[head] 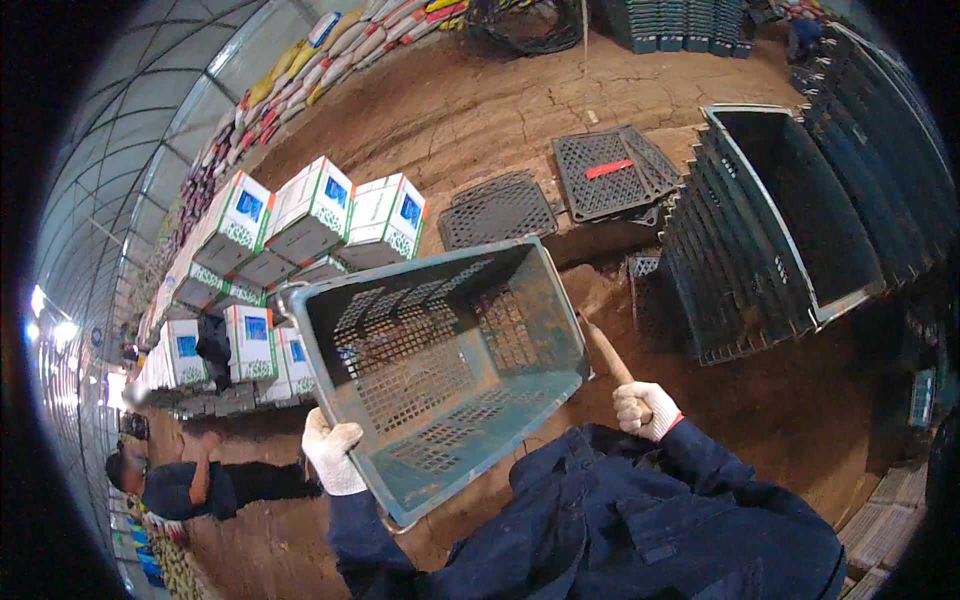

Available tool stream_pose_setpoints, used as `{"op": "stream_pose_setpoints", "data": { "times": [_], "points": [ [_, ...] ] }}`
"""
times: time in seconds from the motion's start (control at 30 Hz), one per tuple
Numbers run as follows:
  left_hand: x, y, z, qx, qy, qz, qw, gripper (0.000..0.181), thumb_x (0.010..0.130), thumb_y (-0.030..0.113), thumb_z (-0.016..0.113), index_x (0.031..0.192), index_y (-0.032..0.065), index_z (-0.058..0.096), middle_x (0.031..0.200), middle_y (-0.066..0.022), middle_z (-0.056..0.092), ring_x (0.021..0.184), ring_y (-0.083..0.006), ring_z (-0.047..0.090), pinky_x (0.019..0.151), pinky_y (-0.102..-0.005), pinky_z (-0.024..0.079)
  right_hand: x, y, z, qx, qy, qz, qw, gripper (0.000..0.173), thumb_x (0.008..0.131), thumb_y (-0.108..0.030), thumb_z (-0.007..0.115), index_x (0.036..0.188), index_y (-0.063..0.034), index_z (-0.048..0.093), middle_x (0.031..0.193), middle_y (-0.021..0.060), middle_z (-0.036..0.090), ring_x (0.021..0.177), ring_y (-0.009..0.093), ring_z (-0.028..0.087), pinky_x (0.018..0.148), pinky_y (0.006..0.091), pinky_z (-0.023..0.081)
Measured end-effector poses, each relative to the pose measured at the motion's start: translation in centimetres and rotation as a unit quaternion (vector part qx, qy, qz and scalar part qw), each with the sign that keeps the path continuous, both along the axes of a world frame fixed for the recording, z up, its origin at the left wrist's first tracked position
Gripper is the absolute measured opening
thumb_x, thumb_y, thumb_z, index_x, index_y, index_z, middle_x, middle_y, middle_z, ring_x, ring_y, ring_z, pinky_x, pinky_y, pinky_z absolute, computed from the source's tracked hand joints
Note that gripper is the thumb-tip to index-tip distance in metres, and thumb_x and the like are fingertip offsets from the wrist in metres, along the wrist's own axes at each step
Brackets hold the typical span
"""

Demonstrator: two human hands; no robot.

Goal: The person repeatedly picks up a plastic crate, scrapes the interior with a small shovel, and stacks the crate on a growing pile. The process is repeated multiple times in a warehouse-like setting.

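Observation:
Gloved in white knit, my left hand (331,452) grips the near left rim of a dirty green plastic crate (442,360). The crate is tilted with its open top facing me; its mesh walls and floor show soil and nothing lies inside. My right hand (646,409), in a matching glove, holds a tool by its wooden handle (611,356). The tool's far end is by the crate's right rim, and its head is mostly hidden. My right hand does not touch the crate.
At right stand nested dark crates (750,247). Beyond lie flat mesh panels (499,210), one bearing a red strip (608,169). White printed cartons (307,206) are stacked at left, near a person in dark clothing (202,487). Filled sacks (330,64) line the far wall.

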State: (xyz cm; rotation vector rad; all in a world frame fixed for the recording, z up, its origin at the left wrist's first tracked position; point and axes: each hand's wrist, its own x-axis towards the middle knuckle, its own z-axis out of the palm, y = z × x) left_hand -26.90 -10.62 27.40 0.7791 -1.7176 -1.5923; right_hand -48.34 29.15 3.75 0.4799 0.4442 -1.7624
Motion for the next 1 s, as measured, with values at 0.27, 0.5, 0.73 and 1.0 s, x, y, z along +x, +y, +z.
{"op": "stream_pose_setpoints", "data": {
  "times": [0.27,0.5,0.73,1.0],
  "points": [
    [-4.4,-4.0,2.3,0.033,0.18,-0.093,0.979,0.074,0.073,0.005,0.056,0.145,-0.0052,0.043,0.105,-0.0113,0.065,0.085,-0.0208,0.065,0.077,-0.0336,0.057,-2.3,0.0,12.5,0.047,0.167,-0.131,0.976,0.014,0.093,-0.012,0.067,0.09,-0.0104,0.054,0.062,-0.0013,0.049,0.043,0.011,0.044,0.041,0.0291,0.034],
    [-14.2,-12.6,-4.0,-0.195,0.228,0.016,0.954,0.015,0.083,0.016,0.06,0.085,0.0017,0.063,0.088,-0.0099,0.064,0.074,-0.0246,0.064,0.069,-0.0373,0.057,-5.5,6.2,19.7,0.08,0.325,-0.293,0.896,0.021,0.089,-0.005,0.066,0.103,-0.0066,0.05,0.06,0.0015,0.045,0.038,0.012,0.04,0.036,0.031,0.029],
    [-32.5,-1.0,6.3,0.162,0.34,-0.381,0.844,0.073,0.07,0.019,0.062,0.138,-0.0035,0.05,0.11,-0.0186,0.066,0.083,-0.0318,0.069,0.075,-0.0376,0.059,-6.4,11.7,23.6,0.06,0.372,-0.451,0.809,0.022,0.086,-0.003,0.061,0.105,-0.0048,0.052,0.057,-0.0007,0.038,0.036,0.011,0.037,0.034,0.0297,0.027],
    [-46.3,15.7,14.4,0.143,0.358,-0.516,0.765,0.088,0.062,0.02,0.063,0.142,-0.0099,0.044,0.124,-0.0253,0.064,0.103,-0.0349,0.069,0.093,-0.0438,0.058,-2.8,15.8,22.6,0.101,0.433,-0.602,0.664,0.025,0.094,-0.012,0.056,0.116,-0.0035,0.048,0.056,-0.0016,0.038,0.034,0.011,0.035,0.032,0.0306,0.031]
  ]
}}
